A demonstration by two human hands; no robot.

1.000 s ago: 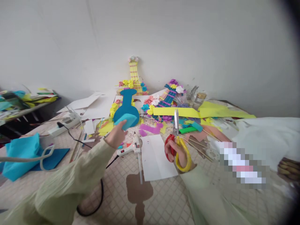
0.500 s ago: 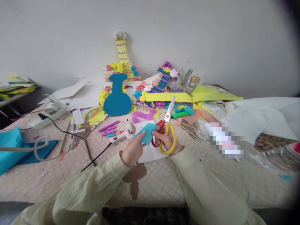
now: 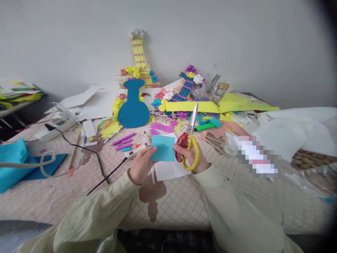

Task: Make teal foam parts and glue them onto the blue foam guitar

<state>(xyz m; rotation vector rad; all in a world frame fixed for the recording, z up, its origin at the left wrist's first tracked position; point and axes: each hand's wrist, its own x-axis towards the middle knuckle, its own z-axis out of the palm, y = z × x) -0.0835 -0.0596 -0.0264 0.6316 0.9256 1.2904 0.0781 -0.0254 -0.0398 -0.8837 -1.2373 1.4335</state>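
Observation:
A light-blue rectangle of paper (image 3: 163,148) is held up flat in front of me, stretched between both hands. My left hand (image 3: 142,161) pinches its left edge between thumb and fingers. My right hand (image 3: 193,156) carries a pair of scissors (image 3: 193,121) with one red and one yellow handle loop, blades pointing up and close together. The right thumb reaches the paper's right edge. Below the paper lies a white sheet (image 3: 168,172). A white glue gun (image 3: 139,149) rests just beyond my left hand, its black cord running toward me.
Behind stand a dark-blue guitar-shaped cutout (image 3: 133,111) and decorated paper guitars (image 3: 138,52). Purple rolled sticks (image 3: 123,138), paper scraps and a long yellow strip (image 3: 192,106) lie around. On the left is a power strip (image 3: 56,126); on the right, a white cloth (image 3: 295,130).
The blue paper has gone from curled and tilted to flat and facing me. My left hand has moved slightly left, spreading the paper. The scissors stay in my right hand.

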